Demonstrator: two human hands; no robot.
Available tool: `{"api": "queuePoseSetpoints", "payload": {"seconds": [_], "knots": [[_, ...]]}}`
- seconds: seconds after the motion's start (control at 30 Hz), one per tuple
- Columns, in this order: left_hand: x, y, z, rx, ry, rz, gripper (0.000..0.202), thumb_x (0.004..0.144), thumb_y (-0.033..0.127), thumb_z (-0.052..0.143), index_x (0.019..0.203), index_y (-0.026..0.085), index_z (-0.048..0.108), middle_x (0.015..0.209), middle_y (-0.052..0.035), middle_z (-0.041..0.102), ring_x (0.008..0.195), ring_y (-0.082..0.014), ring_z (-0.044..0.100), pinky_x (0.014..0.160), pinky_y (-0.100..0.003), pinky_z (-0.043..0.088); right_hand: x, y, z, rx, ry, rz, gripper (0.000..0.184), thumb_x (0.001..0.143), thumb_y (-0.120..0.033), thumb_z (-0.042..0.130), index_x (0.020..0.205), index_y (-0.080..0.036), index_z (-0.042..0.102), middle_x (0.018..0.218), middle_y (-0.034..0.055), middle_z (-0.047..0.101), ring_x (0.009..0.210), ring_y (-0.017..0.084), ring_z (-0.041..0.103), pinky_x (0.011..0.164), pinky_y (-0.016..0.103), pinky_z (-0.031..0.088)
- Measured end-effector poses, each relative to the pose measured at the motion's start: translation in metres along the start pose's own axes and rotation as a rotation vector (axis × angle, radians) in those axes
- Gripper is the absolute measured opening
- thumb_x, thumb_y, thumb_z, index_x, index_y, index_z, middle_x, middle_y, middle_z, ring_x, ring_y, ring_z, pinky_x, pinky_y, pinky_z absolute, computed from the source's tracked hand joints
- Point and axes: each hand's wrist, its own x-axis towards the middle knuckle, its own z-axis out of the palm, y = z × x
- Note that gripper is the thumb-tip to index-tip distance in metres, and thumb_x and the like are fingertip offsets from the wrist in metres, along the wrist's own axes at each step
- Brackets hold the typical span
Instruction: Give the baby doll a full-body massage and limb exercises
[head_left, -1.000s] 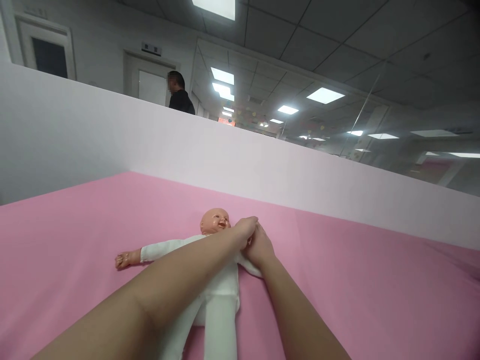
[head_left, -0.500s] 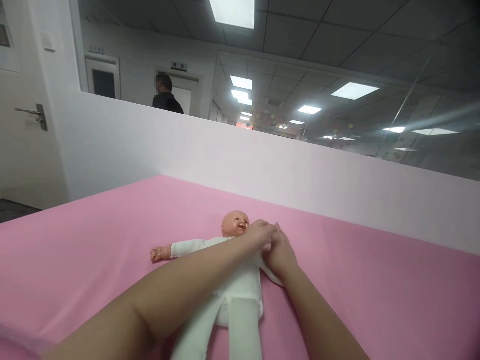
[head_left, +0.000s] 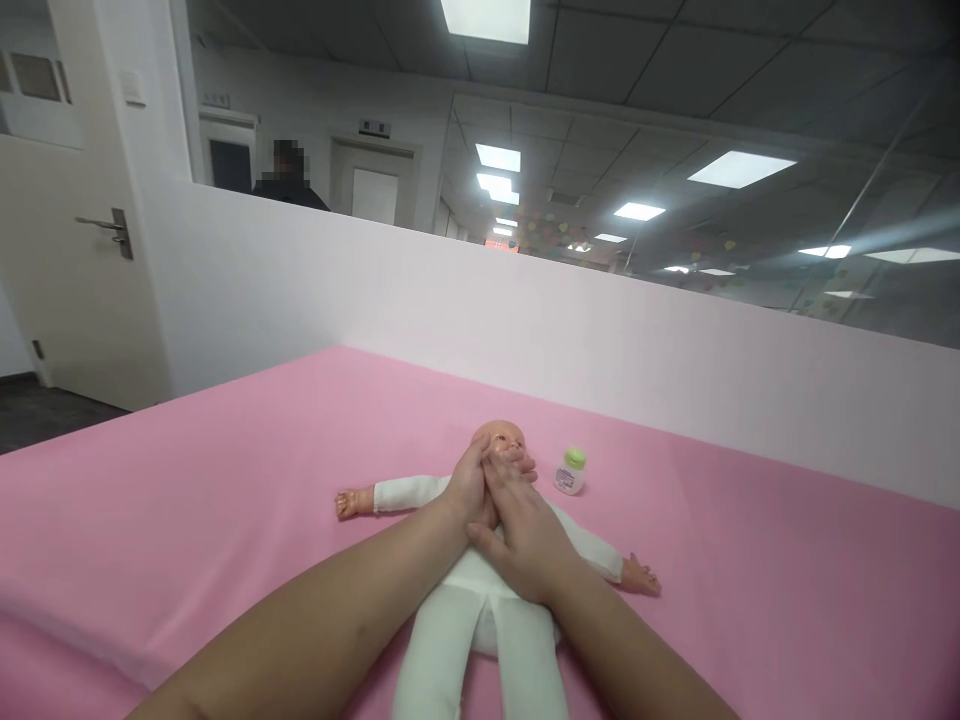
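Observation:
A baby doll [head_left: 480,572] with a white cloth body lies on its back, arms spread, legs toward me. Over its chest my left hand [head_left: 471,485] is turned palm up with its fingers extended. My right hand [head_left: 525,525] lies flat across the left palm, fingers stretched out and touching it. Neither hand grips anything that I can see. Together they cover the doll's upper chest and part of its face. A small clear bottle [head_left: 569,475] with a green cap and a printed label stands upright beside the doll's head, to the right of my hands.
The doll rests on a pink-covered surface [head_left: 247,450]. Behind it runs a low white wall [head_left: 480,290] with glass above. A door [head_left: 82,230] with a lever handle is at the left. Beyond the glass a person [head_left: 290,180] in dark clothing is visible.
My hands have moved left from beside the doll's head to over its chest, and now lie palm to palm. The bottle and the doll's right-side hand have come into sight.

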Motion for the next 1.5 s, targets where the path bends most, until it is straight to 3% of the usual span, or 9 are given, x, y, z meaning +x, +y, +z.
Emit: {"api": "queuePoseSetpoints", "payload": {"seconds": [0.2, 0.37, 0.5, 0.63, 0.8, 0.93, 1.1, 1.23, 1.5], "knots": [[-0.004, 0.010, -0.004, -0.012, 0.137, -0.044, 0.061, 0.096, 0.064, 0.054, 0.110, 0.006, 0.069, 0.104, -0.0208, 0.074, 0.097, -0.0301, 0.073, 0.095, -0.042, 0.057, -0.014, 0.004, -0.012, -0.043, -0.089, -0.049, 0.083, 0.104, -0.067, 0.043, 0.164, -0.011, 0.033, 0.167, 0.0156, 0.031, 0.156, 0.034, 0.029, 0.128, 0.056, 0.028], [-0.002, 0.018, -0.012, -0.049, 0.098, -0.110, 0.071, 0.097, 0.065, 0.049, 0.124, 0.002, 0.066, 0.118, -0.0257, 0.073, 0.111, -0.0363, 0.072, 0.097, -0.046, 0.056, -0.024, -0.012, -0.001, 0.078, -0.026, -0.292, 0.097, 0.100, -0.076, 0.042, 0.168, -0.011, 0.017, 0.171, 0.0174, 0.018, 0.159, 0.036, 0.021, 0.128, 0.056, 0.028], [-0.001, 0.013, -0.014, -0.054, 0.069, -0.115, 0.071, 0.094, 0.069, 0.053, 0.122, 0.004, 0.066, 0.120, -0.0244, 0.072, 0.111, -0.0364, 0.071, 0.100, -0.046, 0.054, -0.019, -0.010, 0.006, 0.039, -0.055, -0.186, 0.099, 0.101, -0.074, 0.043, 0.169, -0.013, 0.004, 0.173, 0.0149, 0.006, 0.161, 0.035, 0.008, 0.131, 0.056, 0.018], [-0.004, 0.006, -0.008, -0.048, 0.055, -0.108, 0.065, 0.094, 0.069, 0.051, 0.114, 0.008, 0.067, 0.106, -0.0196, 0.074, 0.104, -0.0337, 0.072, 0.106, -0.047, 0.049, -0.011, 0.002, 0.004, -0.065, -0.061, -0.023, 0.090, 0.103, -0.069, 0.042, 0.169, -0.017, 0.010, 0.174, 0.0099, 0.006, 0.161, 0.032, 0.004, 0.132, 0.054, 0.013], [-0.003, 0.008, -0.008, -0.004, 0.080, -0.089, 0.065, 0.096, 0.067, 0.048, 0.114, 0.007, 0.066, 0.100, -0.0225, 0.074, 0.103, -0.0364, 0.072, 0.105, -0.052, 0.050, -0.008, -0.005, -0.003, -0.118, -0.012, 0.020, 0.073, 0.103, -0.054, 0.051, 0.161, -0.012, 0.041, 0.164, 0.0150, 0.039, 0.154, 0.034, 0.034, 0.128, 0.054, 0.027], [-0.001, 0.011, -0.018, 0.048, 0.080, -0.109, 0.067, 0.093, 0.068, 0.055, 0.118, 0.008, 0.067, 0.111, -0.0227, 0.075, 0.107, -0.0347, 0.072, 0.101, -0.047, 0.054, -0.013, -0.027, -0.010, -0.101, -0.013, -0.008, 0.059, 0.099, -0.046, 0.057, 0.146, -0.011, 0.061, 0.143, 0.0184, 0.063, 0.136, 0.036, 0.058, 0.119, 0.053, 0.043], [-0.004, 0.015, -0.021, 0.009, 0.031, -0.095, 0.067, 0.093, 0.066, 0.057, 0.123, 0.007, 0.067, 0.119, -0.0239, 0.074, 0.116, -0.0351, 0.070, 0.100, -0.045, 0.055, -0.018, -0.031, -0.010, -0.002, -0.121, -0.074, 0.085, 0.101, -0.054, 0.055, 0.163, -0.003, 0.030, 0.167, 0.0205, 0.028, 0.157, 0.035, 0.027, 0.129, 0.053, 0.028], [-0.007, 0.013, -0.018, 0.021, -0.008, -0.102, 0.062, 0.094, 0.060, 0.057, 0.122, 0.006, 0.067, 0.116, -0.0237, 0.074, 0.115, -0.0359, 0.071, 0.105, -0.050, 0.052, -0.014, -0.020, -0.004, 0.047, -0.132, -0.107, 0.093, 0.102, -0.064, 0.050, 0.168, -0.010, 0.013, 0.173, 0.0140, 0.005, 0.161, 0.034, 0.007, 0.132, 0.054, 0.015], [-0.011, 0.013, -0.013, 0.059, -0.014, -0.113, 0.053, 0.095, 0.052, 0.056, 0.119, 0.006, 0.066, 0.110, -0.0224, 0.074, 0.115, -0.0351, 0.070, 0.110, -0.050, 0.049, -0.008, -0.015, 0.000, -0.070, -0.022, 0.088, 0.085, 0.101, -0.059, 0.052, 0.163, -0.004, 0.033, 0.169, 0.0181, 0.025, 0.159, 0.035, 0.020, 0.131, 0.054, 0.019]]}}
